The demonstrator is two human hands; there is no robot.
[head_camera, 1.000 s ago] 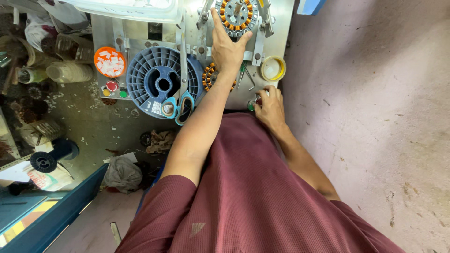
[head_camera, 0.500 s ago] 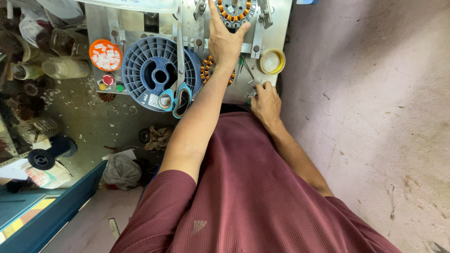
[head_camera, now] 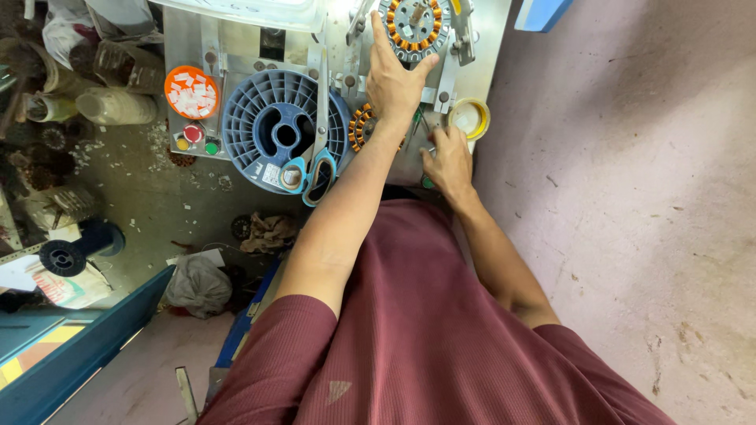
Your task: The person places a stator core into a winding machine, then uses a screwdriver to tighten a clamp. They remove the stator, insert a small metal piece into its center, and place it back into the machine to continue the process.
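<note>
On the bench, from the left, stand an orange lid (head_camera: 191, 91), a blue spool (head_camera: 277, 130) and scissors (head_camera: 309, 169). The left hand (head_camera: 396, 79) lies with spread fingers on the stator (head_camera: 415, 22) in the fixture. Press it flat and steady. The right hand (head_camera: 449, 161) is curled near the yellow cup (head_camera: 469, 118); I cannot tell what it holds.

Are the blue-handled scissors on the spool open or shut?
Shut: the scissors lie flat across the blue spool, blades together in one strip, handle loops side by side.
</note>
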